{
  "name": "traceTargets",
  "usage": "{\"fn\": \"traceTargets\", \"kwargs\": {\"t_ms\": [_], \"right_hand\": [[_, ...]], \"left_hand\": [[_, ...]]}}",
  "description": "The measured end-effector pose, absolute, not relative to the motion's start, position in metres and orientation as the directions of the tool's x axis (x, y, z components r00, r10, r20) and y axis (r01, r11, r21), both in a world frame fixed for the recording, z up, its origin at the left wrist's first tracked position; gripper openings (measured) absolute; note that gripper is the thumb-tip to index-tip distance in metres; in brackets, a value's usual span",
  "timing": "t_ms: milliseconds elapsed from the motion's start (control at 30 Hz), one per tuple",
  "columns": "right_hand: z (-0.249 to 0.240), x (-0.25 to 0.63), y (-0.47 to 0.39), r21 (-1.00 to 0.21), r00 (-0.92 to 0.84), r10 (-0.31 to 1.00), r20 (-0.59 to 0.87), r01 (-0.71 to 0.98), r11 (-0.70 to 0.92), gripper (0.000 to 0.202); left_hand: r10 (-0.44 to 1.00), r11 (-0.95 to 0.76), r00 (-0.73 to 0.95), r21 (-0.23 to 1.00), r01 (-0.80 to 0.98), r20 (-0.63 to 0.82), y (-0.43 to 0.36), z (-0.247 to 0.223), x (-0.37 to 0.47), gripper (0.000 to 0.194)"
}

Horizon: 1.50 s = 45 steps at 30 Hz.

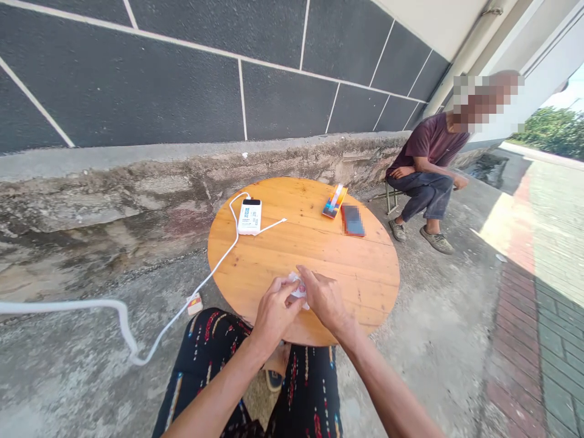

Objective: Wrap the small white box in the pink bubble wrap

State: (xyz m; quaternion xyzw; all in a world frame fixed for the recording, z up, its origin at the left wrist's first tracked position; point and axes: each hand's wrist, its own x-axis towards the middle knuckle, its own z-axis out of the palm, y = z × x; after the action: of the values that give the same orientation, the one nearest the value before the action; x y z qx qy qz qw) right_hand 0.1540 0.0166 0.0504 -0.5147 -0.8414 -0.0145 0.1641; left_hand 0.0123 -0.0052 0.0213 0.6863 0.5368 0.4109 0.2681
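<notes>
My left hand (279,307) and my right hand (325,298) meet over the near part of a round wooden table (255,274). Between them is a small, thin white piece with reddish marks (298,288), perhaps plastic or paper; its exact kind does not show. The left fingers pinch it from the left. On its other side the right hand closes on it, thumb uppermost, the remaining fingers partly hidden. Farther back on the table lie a white power bank (250,217) with cables, an orange and blue box (334,202), and a dark phone (353,220) with a red edge.
A white cable (214,267) runs from the power bank over the table's left edge toward the ground. Near it lies a small red and white box (194,303). A person (426,158) sits on a stool at the right. Behind the table stands a dark tiled wall (191,91).
</notes>
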Motion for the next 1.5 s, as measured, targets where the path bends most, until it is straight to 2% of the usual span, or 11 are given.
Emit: {"fn": "traceTargets", "kwargs": {"t_ms": [167,333,467,567,833,933,1000,1100,1200,1367,1500], "right_hand": [[0.032,0.162,0.010,-0.049,-0.508,0.754,0.416,0.815,0.577,0.044],[0.025,0.172,0.006,-0.095,-0.590,0.658,0.468,0.707,0.701,0.049],[0.031,0.174,0.007,-0.159,-0.594,0.665,0.453,0.681,0.715,0.042],[0.031,0.175,0.006,-0.189,-0.599,0.665,0.446,0.663,0.724,0.045],[0.022,0.180,-0.013,-0.086,-0.624,0.684,0.377,0.712,0.697,0.053],[0.027,0.184,-0.020,-0.094,-0.640,0.661,0.391,0.687,0.721,0.055],[0.028,0.188,-0.025,-0.168,-0.542,0.704,0.458,0.725,0.668,0.055],[0.020,0.194,-0.031,-0.398,-0.207,0.793,0.572,0.776,0.490,0.048],[0.003,0.194,-0.039,-0.621,0.019,0.839,0.543,0.682,0.386,0.039],[-0.016,0.191,-0.049,-0.815,0.155,0.908,0.389,0.518,0.261,0.043],[-0.016,0.189,-0.044,-0.830,0.094,0.939,0.330,0.504,0.240,0.062]], "left_hand": [[0.954,-0.289,0.081,0.815,0.503,0.289,-0.006,0.020,0.012,0.033],[0.950,-0.303,0.086,0.822,0.482,0.299,-0.008,0.022,0.013,0.034],[0.946,-0.312,0.076,0.817,0.485,0.316,-0.007,0.024,0.013,0.035],[0.946,-0.302,0.047,0.818,0.490,0.321,-0.007,0.024,0.012,0.037],[0.946,-0.302,0.065,0.795,0.526,0.317,-0.008,0.022,0.011,0.037],[0.952,-0.293,0.086,0.801,0.523,0.293,-0.008,0.022,0.010,0.038],[0.956,-0.284,0.095,0.807,0.518,0.276,-0.008,0.023,0.010,0.040],[0.958,-0.280,0.095,0.803,0.526,0.271,-0.008,0.025,0.010,0.045],[0.962,-0.268,0.098,0.808,0.524,0.255,-0.008,0.027,0.009,0.045],[0.961,-0.276,0.141,0.796,0.539,0.239,-0.013,0.024,-0.002,0.050],[0.962,-0.274,0.157,0.783,0.558,0.224,-0.015,0.020,-0.011,0.051]]}}
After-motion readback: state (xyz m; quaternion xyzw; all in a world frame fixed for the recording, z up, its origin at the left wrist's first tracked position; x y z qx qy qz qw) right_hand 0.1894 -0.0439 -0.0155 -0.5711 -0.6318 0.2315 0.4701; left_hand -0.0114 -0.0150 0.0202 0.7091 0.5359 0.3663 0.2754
